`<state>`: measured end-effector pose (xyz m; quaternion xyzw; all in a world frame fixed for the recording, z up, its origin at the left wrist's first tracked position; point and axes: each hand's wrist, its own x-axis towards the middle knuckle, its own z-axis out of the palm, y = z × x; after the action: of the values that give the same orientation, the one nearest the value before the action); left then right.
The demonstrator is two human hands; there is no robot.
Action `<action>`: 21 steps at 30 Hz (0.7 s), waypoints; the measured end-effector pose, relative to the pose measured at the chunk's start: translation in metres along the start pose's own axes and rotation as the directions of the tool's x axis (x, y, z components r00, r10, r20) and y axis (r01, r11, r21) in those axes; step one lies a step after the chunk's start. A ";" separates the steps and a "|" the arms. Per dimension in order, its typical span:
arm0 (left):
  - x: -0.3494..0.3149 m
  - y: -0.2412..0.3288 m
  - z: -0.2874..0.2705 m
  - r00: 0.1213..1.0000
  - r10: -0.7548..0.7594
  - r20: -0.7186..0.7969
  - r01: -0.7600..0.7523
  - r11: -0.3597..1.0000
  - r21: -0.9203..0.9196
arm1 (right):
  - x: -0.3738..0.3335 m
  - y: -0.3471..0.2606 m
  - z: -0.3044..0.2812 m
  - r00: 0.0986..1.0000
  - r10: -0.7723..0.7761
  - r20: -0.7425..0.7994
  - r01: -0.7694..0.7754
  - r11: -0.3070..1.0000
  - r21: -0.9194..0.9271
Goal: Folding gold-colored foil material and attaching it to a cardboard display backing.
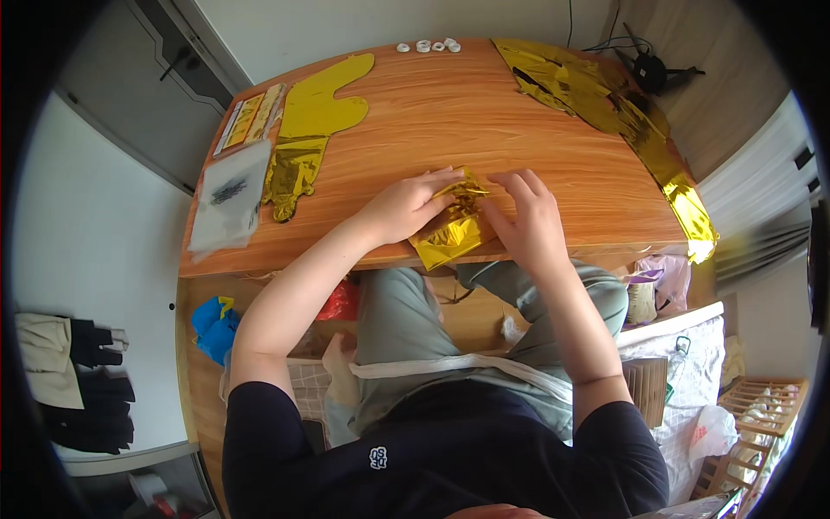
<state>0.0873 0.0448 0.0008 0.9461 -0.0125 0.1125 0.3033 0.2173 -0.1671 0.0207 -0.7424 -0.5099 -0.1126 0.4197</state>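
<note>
A crumpled, partly folded piece of gold foil, looking like a flat foil balloon, lies at the near edge of the table, one corner jutting over it. Across its left side rests my left hand, fingers stretched out and pressing the foil down. My right hand is at the foil's right side, fingers curved and apart, with the thumb and fingertips close to the edge. Whether that thumb touches the foil, I cannot tell. Some of the foil is hidden beneath my left fingers.
Flat gold foil shapes lie on the wooden table: a rounded one at left, a long one along the right. Clear plastic bags sit at the left edge. Small white tape rolls stand at the back, a black device back right.
</note>
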 end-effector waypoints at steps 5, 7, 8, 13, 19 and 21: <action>0.007 0.002 -0.018 0.917 -0.368 0.155 0.396 0.890 -0.227 | -0.010 -0.001 0.010 0.976 0.199 0.094 -0.186 0.974 -0.126; 0.005 -0.016 -0.004 0.945 -0.323 0.052 0.320 0.881 -0.349 | -0.008 -0.005 0.014 0.974 0.213 0.080 -0.201 0.970 -0.134; 0.004 -0.021 0.001 0.958 -0.282 -0.055 0.226 0.858 -0.462 | -0.007 -0.007 0.014 0.961 0.256 0.105 -0.243 0.962 -0.125; 0.006 -0.038 0.009 0.954 -0.284 -0.092 0.195 0.826 -0.529 | -0.005 -0.007 0.019 0.934 0.333 0.127 -0.325 0.942 -0.081; -0.001 -0.047 0.013 0.959 -0.281 -0.043 0.229 0.856 -0.464 | -0.008 -0.009 0.030 0.969 0.232 0.089 -0.224 0.970 -0.092; -0.001 -0.034 0.008 0.953 -0.303 -0.011 0.267 0.856 -0.443 | -0.007 -0.014 0.029 0.963 0.235 0.133 -0.218 0.967 -0.132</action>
<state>0.0908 0.0677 -0.0253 0.8401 0.1149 0.0988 0.5208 0.1949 -0.1487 0.0057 -0.8255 -0.4436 -0.0380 0.3468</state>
